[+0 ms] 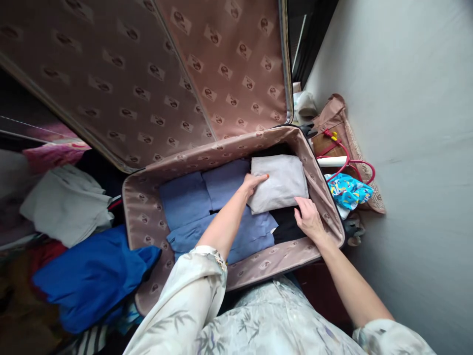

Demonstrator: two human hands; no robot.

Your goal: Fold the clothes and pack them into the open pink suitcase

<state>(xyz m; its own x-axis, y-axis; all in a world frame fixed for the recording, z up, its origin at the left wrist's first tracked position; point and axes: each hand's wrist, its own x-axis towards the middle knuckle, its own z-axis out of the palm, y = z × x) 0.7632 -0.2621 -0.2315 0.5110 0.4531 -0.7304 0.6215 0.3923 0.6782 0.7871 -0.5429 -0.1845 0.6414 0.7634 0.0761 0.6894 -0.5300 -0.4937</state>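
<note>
A light grey folded garment [280,187] lies on top in the right end of the open suitcase [146,217]. My left hand [253,183] is at its left edge, thumb over the top and the other fingers mostly hidden by the cloth. At the lower right corner of the garment is my right hand [307,216], fingers loosely bent and apart, the fingertips at the cloth's edge. Folded blue garments [185,197] fill the left and middle of the case. Black folded cloth [290,226] shows below the grey garment.
The patterned lid [148,74] stands raised at the back. Left of the case are a bright blue garment [99,276] and white cloth [66,202]. On the right, a brown bag [332,111] with red cord [371,170] lies against the pale wall [424,148].
</note>
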